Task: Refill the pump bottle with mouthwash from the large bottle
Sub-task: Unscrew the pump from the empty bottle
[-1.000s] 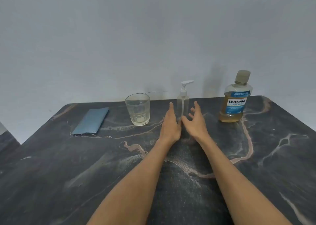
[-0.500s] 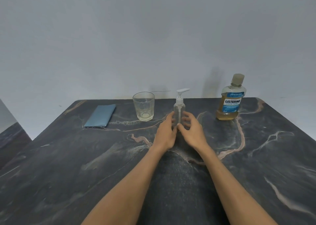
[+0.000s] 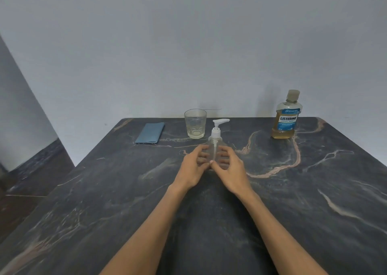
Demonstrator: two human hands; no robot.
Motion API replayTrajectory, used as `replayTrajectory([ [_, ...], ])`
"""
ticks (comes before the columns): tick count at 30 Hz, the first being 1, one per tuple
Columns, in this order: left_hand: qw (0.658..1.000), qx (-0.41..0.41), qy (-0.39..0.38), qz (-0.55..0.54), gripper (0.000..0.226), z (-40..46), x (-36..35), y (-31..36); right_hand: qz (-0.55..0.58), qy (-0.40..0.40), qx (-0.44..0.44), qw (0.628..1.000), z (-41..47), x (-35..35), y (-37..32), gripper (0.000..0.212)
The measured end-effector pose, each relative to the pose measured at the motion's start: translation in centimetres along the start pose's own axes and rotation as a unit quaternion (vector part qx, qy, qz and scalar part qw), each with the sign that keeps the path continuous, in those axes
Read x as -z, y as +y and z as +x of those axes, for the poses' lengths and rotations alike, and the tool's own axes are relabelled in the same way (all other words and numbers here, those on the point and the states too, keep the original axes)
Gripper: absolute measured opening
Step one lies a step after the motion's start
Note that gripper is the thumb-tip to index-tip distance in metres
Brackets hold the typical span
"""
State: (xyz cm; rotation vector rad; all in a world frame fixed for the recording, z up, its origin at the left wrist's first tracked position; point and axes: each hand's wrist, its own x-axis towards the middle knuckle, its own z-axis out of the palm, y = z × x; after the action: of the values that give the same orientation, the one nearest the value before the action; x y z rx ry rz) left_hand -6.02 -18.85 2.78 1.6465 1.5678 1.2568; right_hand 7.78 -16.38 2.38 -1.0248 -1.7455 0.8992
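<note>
Both hands, left hand [image 3: 193,165] and right hand [image 3: 229,167], curl around the upright pump bottle [image 3: 214,147]; one should steady its base while the other unscrews the pump head [image 3: 217,124].

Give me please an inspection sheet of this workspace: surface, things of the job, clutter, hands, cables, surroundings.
Surface: dark marble table with pale veins.
Job's things: clear pump bottle upright, pump on; large mouthwash bottle upright at far right, capped, partly full of amber liquid.
Clutter: drinking glass behind the pump bottle; folded blue cloth at far left.
Hands: left hand and right hand both hold the pump bottle's body, one grip on each side.
Cables: thin wire along the wall behind the glass.
Surroundings: plain grey wall; dark floor at left.
</note>
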Motion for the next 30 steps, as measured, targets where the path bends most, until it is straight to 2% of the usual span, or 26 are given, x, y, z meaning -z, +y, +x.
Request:
replayTrajectory([
  [4, 1.0, -0.009, -0.01, 0.004, 0.043, -1.7, 0.7, -0.3, -0.008, 0.006, 0.005, 1.0, -1.6, -0.3, -0.5, 0.04],
  [14, 0.996, -0.011, -0.089, 0.016, 0.047, -2.5, 0.9, -0.1, -0.048, -0.005, -0.001, 0.999, -1.9, 0.3, 0.1, 0.041],
  [18, 0.993, -0.016, -0.118, 0.017, 0.059, -2.1, 0.7, 0.3, -0.05, -0.014, -0.004, 0.999, -1.6, 0.2, 0.5, 0.041],
  [26, 0.999, -0.036, -0.03, 0.017, 0.047, -2.0, -0.8, -1.5, -0.049, -0.034, 0.02, 0.998, -1.3, 0.1, 0.8, 0.044],
  [30, 0.998, -0.054, -0.014, 0.011, 0.041, -1.9, -1.1, -1.7, 0.029, 0.03, 0.051, 0.998, -1.3, -0.5, -0.2, 0.048],
])
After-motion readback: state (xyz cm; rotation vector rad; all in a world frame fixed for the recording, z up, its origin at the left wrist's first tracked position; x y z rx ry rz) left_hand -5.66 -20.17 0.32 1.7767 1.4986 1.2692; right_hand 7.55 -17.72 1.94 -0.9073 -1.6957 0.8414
